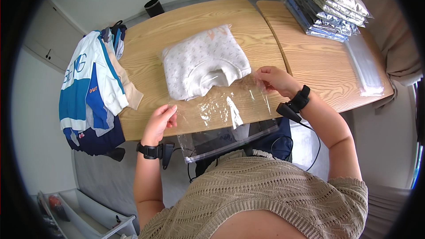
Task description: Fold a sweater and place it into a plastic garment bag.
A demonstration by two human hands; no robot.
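Observation:
A folded white sweater (199, 64) with a small grey pattern lies on the wooden table in front of me. It sits in the far part of a clear plastic zip bag (212, 110), its ribbed neckline toward me. The bag's near end, with the slider strip, hangs past the table's front edge above my lap. My left hand (161, 120) pinches the bag's left edge between thumb and fingers. At the right edge, beside the neckline, my right hand (275, 80) grips the plastic with fingers closed.
Several garments (90, 88) hang over the table's left end. At the far right stands a stack of bagged clothes (330, 6), with flat clear bags (364, 66) nearer me. A black bin (153, 7) is behind the table; white storage bins (88, 214) are on the floor at lower left.

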